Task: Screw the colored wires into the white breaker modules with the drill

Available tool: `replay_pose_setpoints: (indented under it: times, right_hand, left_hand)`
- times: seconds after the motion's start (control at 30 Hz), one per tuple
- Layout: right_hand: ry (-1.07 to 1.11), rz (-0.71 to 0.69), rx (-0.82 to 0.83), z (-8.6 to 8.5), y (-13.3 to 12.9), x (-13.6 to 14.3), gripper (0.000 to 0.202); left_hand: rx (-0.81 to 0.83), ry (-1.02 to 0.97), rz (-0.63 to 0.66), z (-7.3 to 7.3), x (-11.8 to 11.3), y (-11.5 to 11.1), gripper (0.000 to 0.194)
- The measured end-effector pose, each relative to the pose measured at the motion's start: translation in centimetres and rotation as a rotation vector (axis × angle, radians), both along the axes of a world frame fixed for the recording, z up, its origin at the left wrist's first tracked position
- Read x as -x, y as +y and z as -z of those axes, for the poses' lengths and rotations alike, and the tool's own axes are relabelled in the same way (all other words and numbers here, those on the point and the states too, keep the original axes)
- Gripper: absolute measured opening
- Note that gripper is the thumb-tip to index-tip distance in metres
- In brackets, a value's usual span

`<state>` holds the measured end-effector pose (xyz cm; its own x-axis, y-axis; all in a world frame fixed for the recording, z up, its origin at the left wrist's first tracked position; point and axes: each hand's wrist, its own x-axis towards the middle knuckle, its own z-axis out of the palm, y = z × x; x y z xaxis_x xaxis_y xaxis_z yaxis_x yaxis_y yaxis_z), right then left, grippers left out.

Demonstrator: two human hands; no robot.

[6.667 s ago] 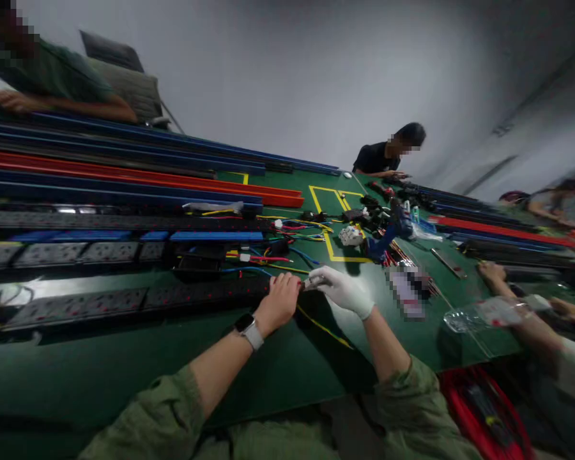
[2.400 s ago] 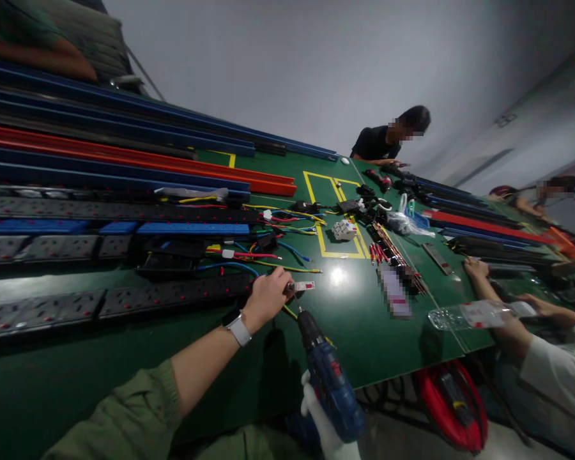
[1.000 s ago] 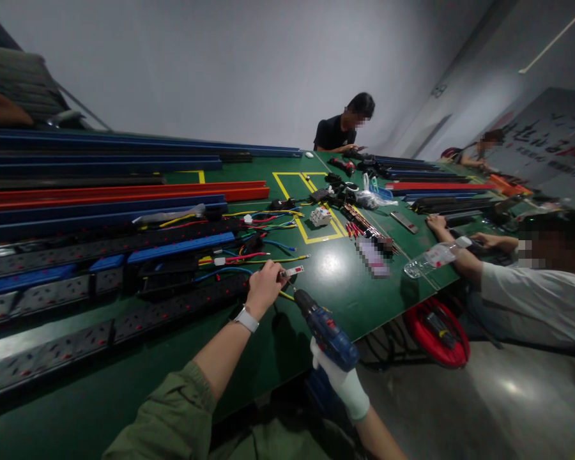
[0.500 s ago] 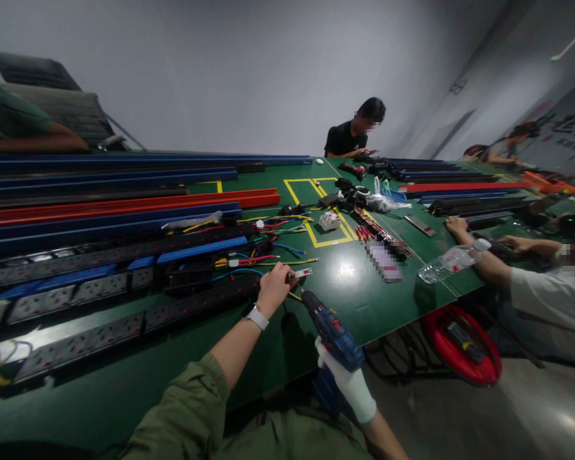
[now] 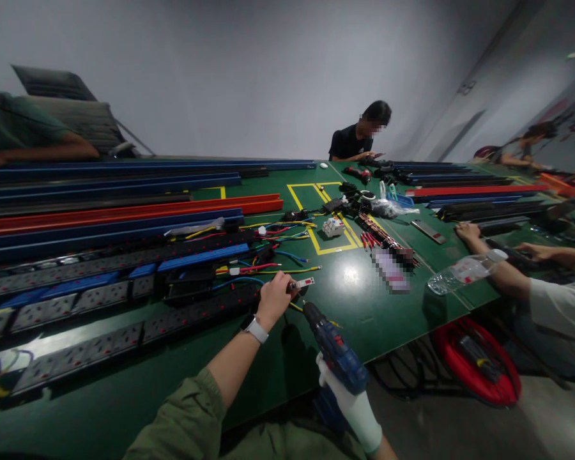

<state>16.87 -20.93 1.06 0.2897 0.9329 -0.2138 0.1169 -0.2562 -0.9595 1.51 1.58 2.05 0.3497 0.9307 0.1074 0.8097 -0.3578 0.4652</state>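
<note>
My left hand point(image 5: 275, 299), bare with a watch on the wrist, is closed around a small white circuit breaker point(image 5: 305, 282) with a red mark. A blue cordless drill point(image 5: 338, 348) is gripped in my right hand point(image 5: 347, 396), which wears a white glove. The drill's bit points up toward the breaker; whether they touch I cannot tell. Beneath my left hand lies the end of a black power strip point(image 5: 201, 311) with red switches. Loose coloured wires point(image 5: 268, 268) stick out from nearby strips. Several similar white breakers point(image 5: 333, 227) stand grouped on the green table point(image 5: 326, 313).
Blue and orange rails point(image 5: 249, 204) lie along the left. Copper strips point(image 5: 388, 239), a phone point(image 5: 429, 231) and a plastic bottle point(image 5: 464, 271) are to the right. A co-worker's arm point(image 5: 489, 262) rests beside the bottle; another person point(image 5: 354, 142) sits across the table.
The view has shifted slightly, so the background sits a little lower and further right. Both hands keep their grips, with the drill and breaker staying close together.
</note>
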Motion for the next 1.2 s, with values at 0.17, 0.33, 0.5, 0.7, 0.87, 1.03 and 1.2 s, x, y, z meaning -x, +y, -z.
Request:
replay_pose_setpoints:
  times: [0.17, 0.33, 0.5, 0.7, 0.87, 1.03, 1.2]
  right_hand:
    - [0.001, 0.008, 0.056, -0.2, 0.0, 0.2, 0.034]
    - [0.062, 0.001, 0.018, -1.4, 0.2, 0.4, 0.031]
    - [0.074, 0.005, 0.030, -1.9, 0.1, 0.5, 0.029]
    - [0.048, 0.030, 0.055, -2.0, 0.1, 0.6, 0.028]
    - [0.034, 0.023, 0.068, -2.1, 0.2, 0.6, 0.026]
    - [0.029, 0.009, 0.016, -1.8, 0.2, 0.5, 0.025]
    - [0.022, -0.022, 0.006, -1.7, 0.4, 0.3, 0.024]
  left_hand:
    - [0.001, -0.023, -0.006, -0.1, 0.0, -0.1, 0.019]
    - [0.056, 0.006, -0.024, -0.8, -0.1, -0.2, 0.020]
    - [0.059, 0.017, -0.025, -0.9, -0.3, -0.2, 0.027]
    - [0.014, 0.035, -0.022, -0.6, -0.4, -0.3, 0.028]
    - [0.021, 0.030, -0.022, -0.6, -0.3, -0.2, 0.026]
    - [0.055, 0.005, -0.021, -0.7, -0.3, -0.2, 0.027]
    - [0.055, -0.007, -0.026, -0.6, -0.2, -0.3, 0.027]
